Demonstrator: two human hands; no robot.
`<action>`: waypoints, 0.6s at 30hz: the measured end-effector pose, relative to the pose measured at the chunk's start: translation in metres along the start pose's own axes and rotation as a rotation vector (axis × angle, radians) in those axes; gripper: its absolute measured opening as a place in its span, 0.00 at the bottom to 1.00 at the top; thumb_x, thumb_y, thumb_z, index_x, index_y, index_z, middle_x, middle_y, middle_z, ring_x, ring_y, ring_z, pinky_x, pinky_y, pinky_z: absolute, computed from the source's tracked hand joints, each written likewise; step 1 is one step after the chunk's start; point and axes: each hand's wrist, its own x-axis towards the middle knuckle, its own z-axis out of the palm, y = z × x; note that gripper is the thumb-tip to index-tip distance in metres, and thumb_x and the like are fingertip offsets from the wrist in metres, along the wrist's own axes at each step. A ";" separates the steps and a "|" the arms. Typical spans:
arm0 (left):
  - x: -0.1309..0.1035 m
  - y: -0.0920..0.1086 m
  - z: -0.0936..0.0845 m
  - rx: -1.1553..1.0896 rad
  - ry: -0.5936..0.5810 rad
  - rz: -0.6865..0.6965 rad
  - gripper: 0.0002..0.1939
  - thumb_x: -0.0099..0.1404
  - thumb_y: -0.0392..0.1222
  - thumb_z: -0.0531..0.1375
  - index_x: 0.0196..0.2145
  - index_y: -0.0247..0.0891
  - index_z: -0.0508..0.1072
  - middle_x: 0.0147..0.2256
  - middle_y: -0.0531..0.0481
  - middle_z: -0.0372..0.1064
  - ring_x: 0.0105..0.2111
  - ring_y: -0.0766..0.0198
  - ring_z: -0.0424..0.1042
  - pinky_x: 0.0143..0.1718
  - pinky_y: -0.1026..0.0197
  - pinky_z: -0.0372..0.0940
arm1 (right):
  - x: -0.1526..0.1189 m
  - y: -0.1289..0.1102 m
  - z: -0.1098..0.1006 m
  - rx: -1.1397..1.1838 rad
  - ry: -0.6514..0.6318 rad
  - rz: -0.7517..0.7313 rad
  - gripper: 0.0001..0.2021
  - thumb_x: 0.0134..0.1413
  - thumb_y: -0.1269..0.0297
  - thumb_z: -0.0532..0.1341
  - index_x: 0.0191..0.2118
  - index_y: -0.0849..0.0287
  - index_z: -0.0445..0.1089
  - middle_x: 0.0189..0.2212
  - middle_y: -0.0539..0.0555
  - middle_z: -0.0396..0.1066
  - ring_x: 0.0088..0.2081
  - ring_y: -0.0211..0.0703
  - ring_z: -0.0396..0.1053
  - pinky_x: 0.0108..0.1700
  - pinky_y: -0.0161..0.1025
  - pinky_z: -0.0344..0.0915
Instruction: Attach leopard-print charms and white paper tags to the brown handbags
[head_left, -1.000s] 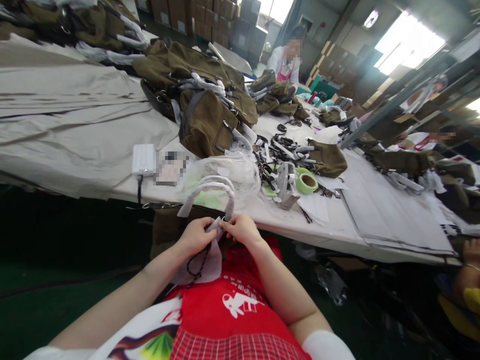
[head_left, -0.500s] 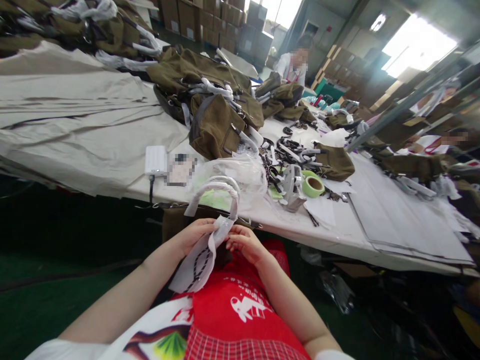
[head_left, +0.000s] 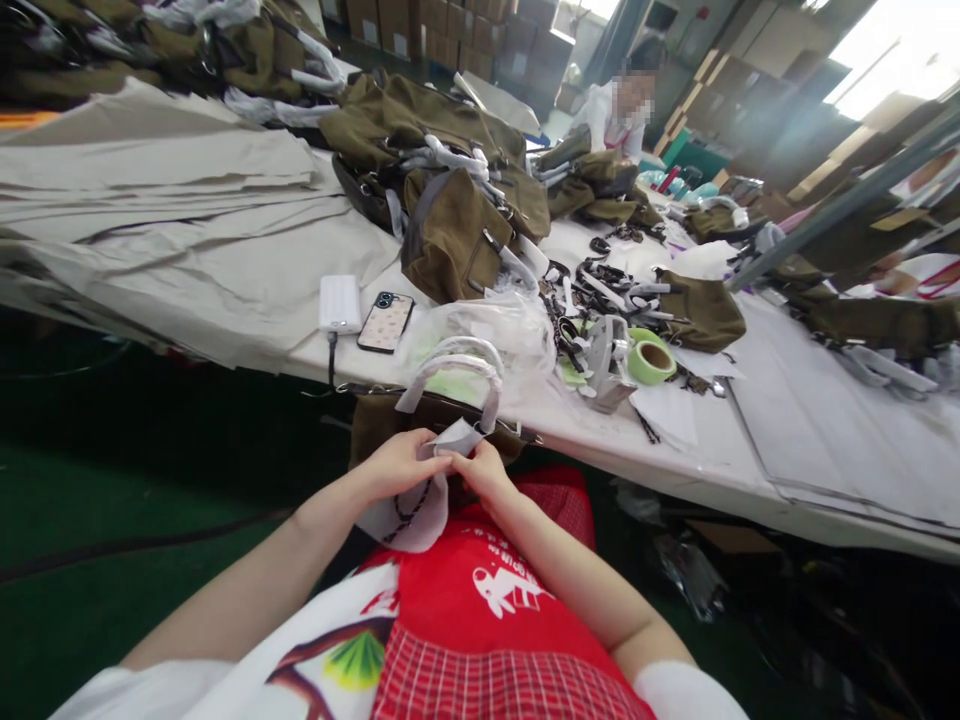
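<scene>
Just past the table's front edge, both my hands are closed on a thin white wrapping sheet. My left hand pinches its left side, and my right hand grips it from the right, the fingertips nearly meeting. The sheet's lower part hangs over my lap, with a dark chain-like strap lying along it. Behind my hands is an olive bag, partly hidden by them. Its white-wrapped handles arch upward over the table edge.
On the table lie a white power bank, a phone, clear plastic, a tape dispenser and a green tape roll. Olive bags are piled behind. A person is at the far side.
My hands have come closer together on the sheet, whose upper part is now folded over between them. The hanging part is bunched higher. The camera view has shifted slightly left.
</scene>
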 end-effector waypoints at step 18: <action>-0.021 0.003 0.002 0.541 0.282 0.227 0.16 0.67 0.43 0.52 0.40 0.39 0.79 0.35 0.45 0.76 0.36 0.56 0.74 0.37 0.58 0.66 | -0.004 -0.004 0.009 0.202 -0.014 0.087 0.14 0.38 0.57 0.70 0.27 0.63 0.71 0.16 0.49 0.67 0.17 0.35 0.61 0.20 0.32 0.54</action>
